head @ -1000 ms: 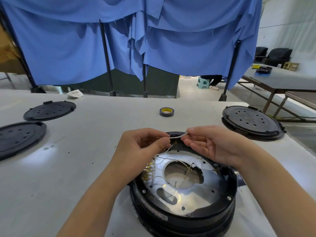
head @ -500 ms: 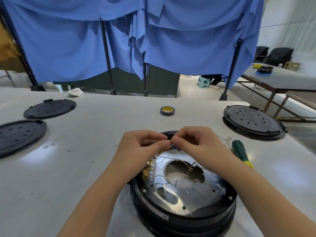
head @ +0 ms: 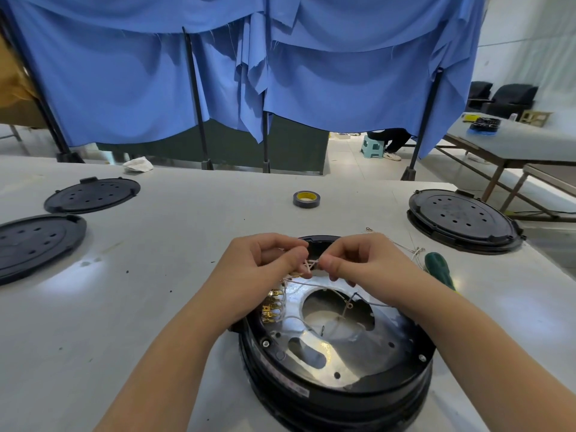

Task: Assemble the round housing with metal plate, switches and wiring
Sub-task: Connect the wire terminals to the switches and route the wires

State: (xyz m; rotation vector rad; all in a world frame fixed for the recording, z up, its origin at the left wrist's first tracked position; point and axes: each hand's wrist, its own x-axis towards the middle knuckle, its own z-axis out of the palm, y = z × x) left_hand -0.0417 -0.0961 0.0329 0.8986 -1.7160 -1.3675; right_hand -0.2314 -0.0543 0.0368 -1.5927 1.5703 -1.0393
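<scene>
A round black housing (head: 336,391) sits on the white table just in front of me. A shiny metal plate (head: 352,347) with a big round hole lies inside it. Brass terminals (head: 271,307) line the plate's left edge, and thin white wires (head: 311,284) run across it. Above the housing's far rim, my left hand (head: 261,263) and my right hand (head: 364,260) meet, each pinching the white wires between thumb and fingers. The wire ends cross in a small tangle between my fingertips.
A green-handled screwdriver (head: 438,271) lies right of the housing beside loose wire. A tape roll (head: 306,199) sits further back. Black round lids lie at the left (head: 92,194) (head: 34,241), and a closed black housing (head: 461,221) at the right. Blue curtains hang behind the table.
My hands have come together over the far rim; the stretch of wire held between them one second ago is now bunched at my fingertips. The screwdriver has come into view.
</scene>
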